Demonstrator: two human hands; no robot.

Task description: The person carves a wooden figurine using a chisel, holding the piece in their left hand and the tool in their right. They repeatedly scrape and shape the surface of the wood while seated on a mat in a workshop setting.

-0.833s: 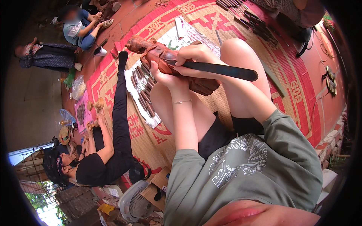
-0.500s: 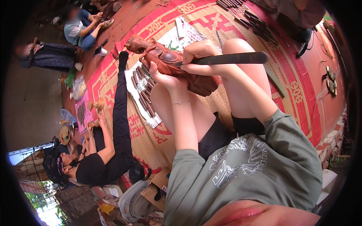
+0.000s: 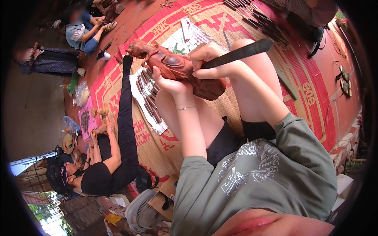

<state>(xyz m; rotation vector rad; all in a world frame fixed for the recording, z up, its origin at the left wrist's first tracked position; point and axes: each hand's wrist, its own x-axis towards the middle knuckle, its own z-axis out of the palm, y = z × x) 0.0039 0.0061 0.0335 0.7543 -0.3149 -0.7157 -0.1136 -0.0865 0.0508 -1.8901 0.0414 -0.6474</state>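
Note:
A reddish-brown carved wooden figurine (image 3: 168,63) lies tilted above my knees, its head toward the far left and its broad base toward me. My left hand (image 3: 173,85) is closed round its near side, the thumb up along the carved folds. In my right hand (image 3: 212,59) is a long dark carving tool (image 3: 248,51), pinched by thumb and fingers close to the figurine. Its handle points up to the right. The working tip is hidden by my fingers and the wood, so I cannot tell whether it touches.
Left of my knees, a white cloth (image 3: 138,94) bears several dark-handled tools (image 3: 149,94). More tools (image 3: 267,25) lie on the red and straw mat (image 3: 311,78). At left a co-worker in black (image 3: 98,173) holds a pale carving. A white fan (image 3: 143,214) stands at the lower left.
The tool's handle has swung, its free end rising away from me and shifting slightly left. The figurine and both my hands have moved a little left.

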